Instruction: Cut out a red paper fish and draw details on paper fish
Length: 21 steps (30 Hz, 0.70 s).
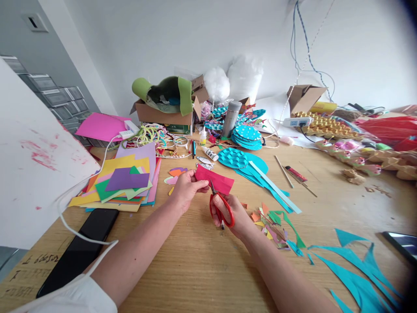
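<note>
Centrally in the head view, a piece of red paper (220, 180) is pinched at its left end between the thumb and fingers of the left grip (187, 189). Red-handled scissors (230, 212) are held in the right grip (239, 219), its fingers wrapped about the handles; the paper's near edge is overlapped by the blades, though how far these are parted cannot be told. Just beyond the left grip, paper cutouts (177, 172) are laid on the tabletop (189, 269), and a white bottle (210, 153) is placed farther off. To the left of that grip, coloured sheets (107, 165) are stacked, with a black phone (73, 258) placed nearer. Beyond the right grip, blue discs (233, 157) and blue strips (276, 188) are gathered, and a grey flask (232, 119) is placed behind them. Just to its right, coloured scraps (275, 219) are scattered; larger blue offcuts (355, 287) are spread farther right.
</note>
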Each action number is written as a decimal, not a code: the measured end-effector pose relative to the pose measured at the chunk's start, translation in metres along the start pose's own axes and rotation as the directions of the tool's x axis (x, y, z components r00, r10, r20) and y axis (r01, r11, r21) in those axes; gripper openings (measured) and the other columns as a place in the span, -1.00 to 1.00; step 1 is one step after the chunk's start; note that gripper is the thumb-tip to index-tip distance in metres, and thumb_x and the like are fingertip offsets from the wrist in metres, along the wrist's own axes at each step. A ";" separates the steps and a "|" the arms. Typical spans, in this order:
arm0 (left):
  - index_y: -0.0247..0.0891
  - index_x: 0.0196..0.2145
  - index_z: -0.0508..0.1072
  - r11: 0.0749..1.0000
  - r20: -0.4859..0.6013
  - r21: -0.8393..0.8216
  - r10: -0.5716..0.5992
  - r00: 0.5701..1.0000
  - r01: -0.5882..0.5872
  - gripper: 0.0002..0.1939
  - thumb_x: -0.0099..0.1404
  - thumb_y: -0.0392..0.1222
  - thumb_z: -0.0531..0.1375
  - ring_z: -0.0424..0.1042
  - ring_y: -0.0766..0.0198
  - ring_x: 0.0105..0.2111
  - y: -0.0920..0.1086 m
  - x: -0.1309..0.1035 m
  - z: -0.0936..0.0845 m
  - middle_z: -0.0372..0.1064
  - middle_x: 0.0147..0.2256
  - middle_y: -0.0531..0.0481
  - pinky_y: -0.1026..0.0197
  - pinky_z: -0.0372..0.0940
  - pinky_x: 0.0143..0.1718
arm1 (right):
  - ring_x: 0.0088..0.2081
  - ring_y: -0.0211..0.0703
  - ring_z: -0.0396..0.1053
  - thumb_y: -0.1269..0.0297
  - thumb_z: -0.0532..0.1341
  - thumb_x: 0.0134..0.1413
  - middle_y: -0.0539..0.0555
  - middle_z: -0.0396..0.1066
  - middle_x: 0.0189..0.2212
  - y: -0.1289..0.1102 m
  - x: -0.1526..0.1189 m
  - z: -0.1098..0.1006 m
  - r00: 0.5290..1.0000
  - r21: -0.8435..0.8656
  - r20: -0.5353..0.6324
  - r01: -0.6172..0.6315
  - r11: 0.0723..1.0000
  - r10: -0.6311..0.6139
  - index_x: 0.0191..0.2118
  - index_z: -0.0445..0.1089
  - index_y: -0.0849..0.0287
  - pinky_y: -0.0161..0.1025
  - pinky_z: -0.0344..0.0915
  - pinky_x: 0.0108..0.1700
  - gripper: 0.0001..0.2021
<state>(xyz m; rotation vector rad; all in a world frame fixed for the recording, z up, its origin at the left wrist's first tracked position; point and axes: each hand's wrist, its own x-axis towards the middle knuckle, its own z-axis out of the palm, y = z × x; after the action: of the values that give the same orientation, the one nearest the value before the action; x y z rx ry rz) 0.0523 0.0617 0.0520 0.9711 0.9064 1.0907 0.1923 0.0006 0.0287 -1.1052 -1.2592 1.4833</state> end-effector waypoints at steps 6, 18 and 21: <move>-0.35 -0.38 0.40 1.000 0.003 0.006 0.003 1.000 -0.003 -0.73 -0.09 -0.31 0.36 0.42 0.36 -0.54 -0.001 -0.001 0.000 0.47 -0.47 0.00 0.28 0.34 -0.42 | -0.72 -0.36 0.22 -0.21 0.21 -0.01 -0.10 0.20 -0.71 0.004 0.001 -0.001 0.999 0.005 0.010 0.032 0.999 -0.032 -0.54 0.21 0.18 -0.40 0.09 -0.68 -0.50; -0.34 -0.39 0.40 1.000 -0.010 -0.002 -0.003 1.000 0.003 -0.71 -0.11 -0.31 0.37 0.42 0.36 -0.54 -0.001 -0.001 0.001 0.47 -0.47 0.01 0.29 0.33 -0.43 | -0.75 -0.36 0.16 -0.26 0.20 -0.05 -0.10 0.21 -0.75 -0.002 0.000 0.001 1.000 -0.041 -0.001 0.026 0.999 -0.026 -0.55 0.18 0.15 -0.39 0.06 -0.69 -0.48; -0.34 -0.39 0.41 1.000 -0.008 -0.002 0.000 1.000 0.000 -0.71 -0.11 -0.31 0.37 0.42 0.36 -0.54 -0.001 -0.002 0.001 0.47 -0.47 0.00 0.29 0.33 -0.43 | -0.76 -0.37 0.14 -0.27 0.20 -0.06 -0.09 0.21 -0.76 -0.003 -0.001 0.001 1.000 -0.042 -0.001 0.028 0.999 -0.028 -0.55 0.18 0.15 -0.39 0.04 -0.71 -0.48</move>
<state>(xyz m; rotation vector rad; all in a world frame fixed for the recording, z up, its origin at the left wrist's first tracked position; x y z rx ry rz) 0.0530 0.0600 0.0518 0.9654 0.9112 1.0955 0.1916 0.0000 0.0315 -1.1117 -1.3045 1.4405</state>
